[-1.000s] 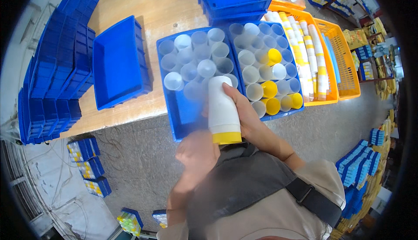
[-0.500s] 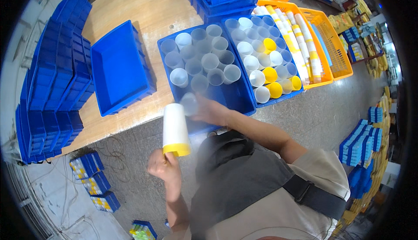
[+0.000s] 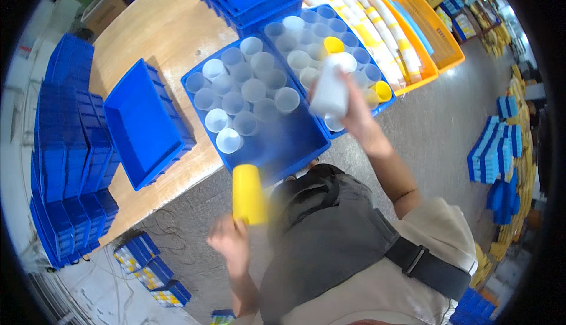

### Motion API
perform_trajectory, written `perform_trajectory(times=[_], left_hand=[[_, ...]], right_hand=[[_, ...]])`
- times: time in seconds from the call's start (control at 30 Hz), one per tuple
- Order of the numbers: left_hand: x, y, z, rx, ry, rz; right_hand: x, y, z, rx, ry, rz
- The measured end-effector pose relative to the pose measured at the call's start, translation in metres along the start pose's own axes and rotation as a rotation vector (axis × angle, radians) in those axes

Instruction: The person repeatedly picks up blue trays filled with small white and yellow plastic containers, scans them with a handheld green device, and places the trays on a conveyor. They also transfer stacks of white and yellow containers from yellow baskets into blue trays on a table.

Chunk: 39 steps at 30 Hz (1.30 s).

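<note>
Over right tray [image 3: 377,106] | right hands [image 3: 354,116]: white cup [image 3: 331,89] now separated from yellow cup [image 3: 247,194]

Head camera looks steeply down over the table [image 3: 147,24].

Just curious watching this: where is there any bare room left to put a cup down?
The near corner of the left blue tray is bare, bordered by its rim and the clear cups. The empty blue bin is free, as is the wooden tabletop behind it. The right tray is packed.
</note>
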State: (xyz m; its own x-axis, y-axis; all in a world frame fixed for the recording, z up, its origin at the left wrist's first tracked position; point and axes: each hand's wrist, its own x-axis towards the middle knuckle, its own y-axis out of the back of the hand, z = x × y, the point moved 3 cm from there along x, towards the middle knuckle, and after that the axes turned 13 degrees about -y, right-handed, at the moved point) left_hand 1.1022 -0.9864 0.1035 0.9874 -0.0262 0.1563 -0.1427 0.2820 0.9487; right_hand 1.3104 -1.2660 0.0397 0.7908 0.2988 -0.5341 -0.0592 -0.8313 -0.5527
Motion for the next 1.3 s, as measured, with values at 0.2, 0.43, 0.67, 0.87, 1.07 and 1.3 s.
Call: perform_trajectory(times=[0.2,0.43,0.67,0.87,1.07,1.3], left_hand=[[0.084,-0.137,-0.017,0.181,-0.423,-0.177],[0.169,-0.190,0.022,0.319,-0.368,-0.390],[0.203,-0.157,0.068,0.254,-0.202,-0.268],[0.220,-0.177,0.122,0.022,0.160,-0.268],[0.216,-0.194,0.162,0.049,0.266,-0.316],[0.225,-0.194,0.174,-0.043,0.236,-0.102]], right_hand=[[0.021,0.034,0.135,-0.179,-0.351,-0.224],[-0.029,0.077,0.038,-0.049,-0.532,-0.258],[0.093,0.349,-0.119,-0.816,0.117,0.780],[0.243,0.526,-0.171,-1.489,0.284,1.296],[0.325,0.579,-0.209,-1.340,-0.012,1.291],[0.316,0.560,-0.230,-1.011,0.221,0.695]])
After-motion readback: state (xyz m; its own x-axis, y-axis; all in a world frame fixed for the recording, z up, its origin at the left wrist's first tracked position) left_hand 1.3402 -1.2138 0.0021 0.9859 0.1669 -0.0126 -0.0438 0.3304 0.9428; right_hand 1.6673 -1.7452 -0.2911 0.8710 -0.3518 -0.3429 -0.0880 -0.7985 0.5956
